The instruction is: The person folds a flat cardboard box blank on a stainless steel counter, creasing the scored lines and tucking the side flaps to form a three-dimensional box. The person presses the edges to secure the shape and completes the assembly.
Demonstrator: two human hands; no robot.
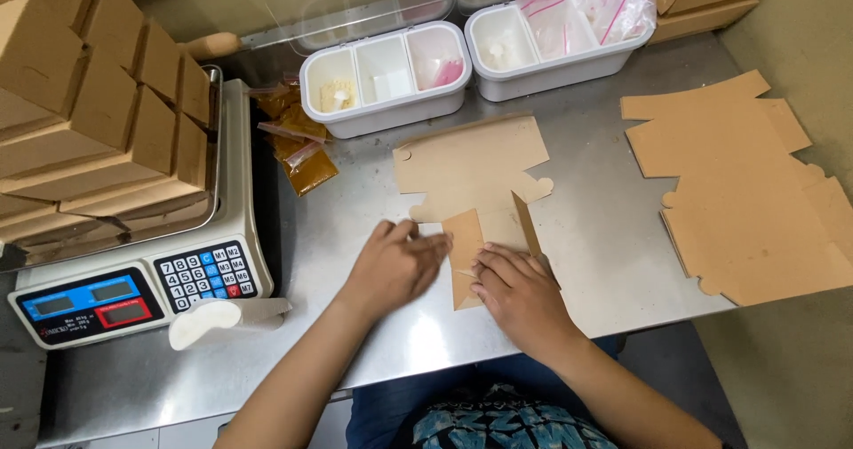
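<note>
Bare forearms; blue patterned shirt [498,427]

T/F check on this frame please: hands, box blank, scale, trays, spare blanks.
1. Both hands rest on the box blank. True: left hand and right hand press on its near flaps.
2. The scale sits to the person's right. False: it is on the left, with folded boxes stacked on it.
3. Two white trays stand behind the blank. True.
4. The spare blanks lie between the scale and the hands. False: they lie on the right side of the table.
5. The blank is already a closed box. False: it is mostly flat, with a few flaps raised.
</note>
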